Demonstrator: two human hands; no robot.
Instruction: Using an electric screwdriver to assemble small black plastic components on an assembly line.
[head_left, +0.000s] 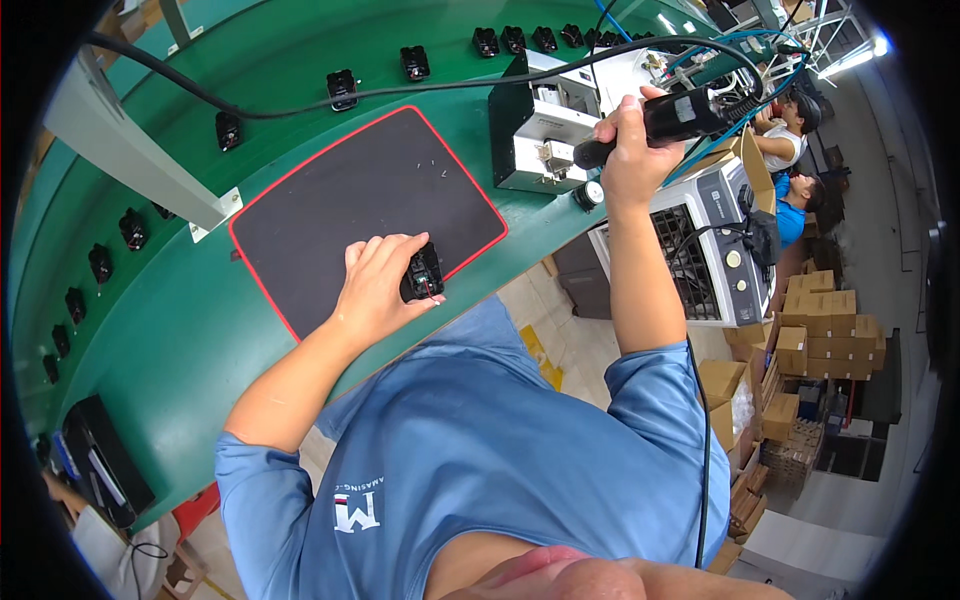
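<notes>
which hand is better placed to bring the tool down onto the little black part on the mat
Right. The right hand already holds the black power tool, raised above the bench. The left hand pins the small black part on the mat.

Green conveyor belt [200,330], curving across from about 8 o'clock up to 1 o'clock. Directly on it, close to centre, a black mat with a red border [350,200]; a few tiny pale specks on the mat toward 12 o'clock, too small to identify. Spaced along the belt's far edge, from 9 o'clock round to 12 o'clock, a row of small black parts [342,88], well apart from one another. At 1 o'clock, just beside the mat's corner, a white and black box-shaped machine [545,130]. At 7 o'clock, near the belt's end, a flat black device [105,460].
</notes>
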